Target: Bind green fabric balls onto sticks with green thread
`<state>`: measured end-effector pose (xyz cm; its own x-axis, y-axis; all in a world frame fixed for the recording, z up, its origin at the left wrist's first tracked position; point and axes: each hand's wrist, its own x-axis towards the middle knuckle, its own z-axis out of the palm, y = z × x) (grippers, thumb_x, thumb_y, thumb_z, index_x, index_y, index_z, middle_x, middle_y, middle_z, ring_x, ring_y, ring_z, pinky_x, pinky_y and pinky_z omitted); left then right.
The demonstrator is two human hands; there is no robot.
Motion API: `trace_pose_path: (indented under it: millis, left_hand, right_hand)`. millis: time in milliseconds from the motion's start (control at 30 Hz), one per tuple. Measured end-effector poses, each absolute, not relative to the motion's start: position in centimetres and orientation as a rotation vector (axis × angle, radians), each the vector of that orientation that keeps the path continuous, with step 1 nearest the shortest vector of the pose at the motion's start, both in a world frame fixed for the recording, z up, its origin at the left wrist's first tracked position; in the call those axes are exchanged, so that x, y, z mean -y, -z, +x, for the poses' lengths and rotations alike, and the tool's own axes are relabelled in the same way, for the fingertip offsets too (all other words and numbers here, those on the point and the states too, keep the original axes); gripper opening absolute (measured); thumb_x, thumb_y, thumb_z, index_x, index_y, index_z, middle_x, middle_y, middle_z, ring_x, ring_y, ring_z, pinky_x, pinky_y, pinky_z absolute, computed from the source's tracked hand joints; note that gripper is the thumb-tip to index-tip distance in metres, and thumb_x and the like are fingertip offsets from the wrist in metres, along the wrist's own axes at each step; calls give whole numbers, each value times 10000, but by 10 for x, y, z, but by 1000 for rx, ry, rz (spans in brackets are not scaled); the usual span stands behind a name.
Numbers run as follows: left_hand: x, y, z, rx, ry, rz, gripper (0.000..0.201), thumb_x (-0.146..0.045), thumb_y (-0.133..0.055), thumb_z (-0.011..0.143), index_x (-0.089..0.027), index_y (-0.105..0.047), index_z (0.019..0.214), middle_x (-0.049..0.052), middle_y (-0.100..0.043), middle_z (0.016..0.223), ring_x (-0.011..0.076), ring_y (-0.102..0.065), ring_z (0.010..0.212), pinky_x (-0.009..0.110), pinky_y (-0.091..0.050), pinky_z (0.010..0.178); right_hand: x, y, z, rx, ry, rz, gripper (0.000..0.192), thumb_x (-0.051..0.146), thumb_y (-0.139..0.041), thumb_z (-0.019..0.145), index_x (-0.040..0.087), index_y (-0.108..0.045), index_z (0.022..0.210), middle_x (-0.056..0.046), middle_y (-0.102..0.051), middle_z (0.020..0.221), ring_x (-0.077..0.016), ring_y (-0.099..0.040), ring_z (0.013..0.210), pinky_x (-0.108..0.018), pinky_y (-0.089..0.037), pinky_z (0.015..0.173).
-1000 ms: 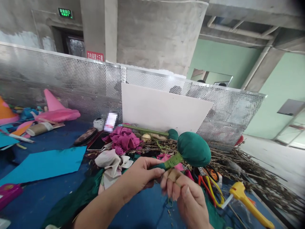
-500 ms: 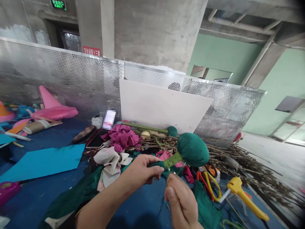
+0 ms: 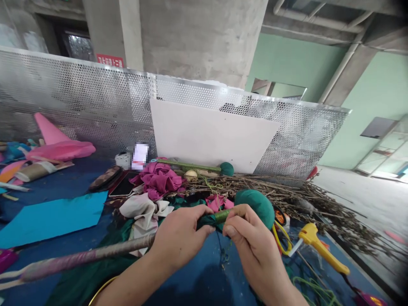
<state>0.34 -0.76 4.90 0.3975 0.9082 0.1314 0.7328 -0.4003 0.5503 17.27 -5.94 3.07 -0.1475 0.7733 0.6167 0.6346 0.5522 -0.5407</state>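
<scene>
My left hand (image 3: 178,238) is closed around a long wrapped stick (image 3: 89,255), which runs from the lower left up to the middle. Past the fingers, dark green cloth and a lighter green wrapped band (image 3: 222,216) cover its neck. A round, dark green cloth-covered head (image 3: 256,208) forms the far end, partly behind my right hand (image 3: 255,240). The fingers of my right hand are pinched close beside the band. What they pinch, if anything, is too small to make out. Thin dark thread (image 3: 225,253) lies below, between the hands.
Magenta cloth (image 3: 159,180), pale cloth (image 3: 140,208) and dry twigs (image 3: 287,197) lie beyond my hands. At right is a yellow glue gun (image 3: 321,248). Blue card (image 3: 54,219) lies left. A white board (image 3: 213,136) leans against a perforated metal screen (image 3: 79,97) at the back.
My right hand has moved up to the neck of the stick, now overlapping the green head. The wrapped shaft has come into view at the lower left. The view has shifted slightly.
</scene>
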Motion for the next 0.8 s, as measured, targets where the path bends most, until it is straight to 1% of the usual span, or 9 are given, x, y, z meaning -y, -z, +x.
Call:
trace_pose_path:
  millis: [133,367,500,600,700,800]
  left_hand:
    - [12,-41,10,-1468,-525,2364,223,-303,-576,812,-281,-645,1023,15,-736,931,262,-673,881,310,-425,689]
    - [23,-34,20,-1478,-364,2595,202,-305,-579,837,-270,-620,1031,18,-729,851,249,-683,811,290,-416,627]
    - [27,-32,24,-1438,-303,2681,153,-218,-582,819,-250,-607,966,17,-709,827,262,-674,798,305,-409,607]
    - [27,-30,25,-1380,-343,2736,174,-167,-556,819,-245,-596,970,10,-700,826,249,-667,784,309,-412,607]
    - [27,-29,24,-1318,-370,2844,163,-147,-515,836,-225,-598,952,16,-678,779,229,-650,738,305,-419,601]
    - [26,-26,23,-1218,-359,2993,205,-119,-481,837,-204,-602,979,30,-661,773,234,-629,698,321,-429,572]
  right_hand:
    - [62,-39,178,1902,-260,-1253,284,246,-417,960,205,-498,691,-23,-520,798,-142,-550,687,-256,-437,605]
    - [57,-44,187,1925,-239,-1346,302,187,-460,929,196,-568,646,-16,-544,732,-128,-537,615,-244,-450,585]
    - [51,-40,190,1921,-278,-1395,306,188,-471,924,193,-571,634,-13,-537,729,-131,-541,618,-250,-445,597]
    - [47,-38,190,1877,-327,-1414,321,209,-468,930,187,-573,628,-17,-538,732,-134,-541,623,-253,-432,592]
    - [45,-37,190,1829,-363,-1440,327,207,-478,922,182,-588,615,-21,-555,722,-137,-542,624,-254,-418,582]
    - [43,-37,190,1790,-384,-1481,317,195,-497,906,178,-607,609,-24,-577,736,-139,-558,636,-259,-414,595]
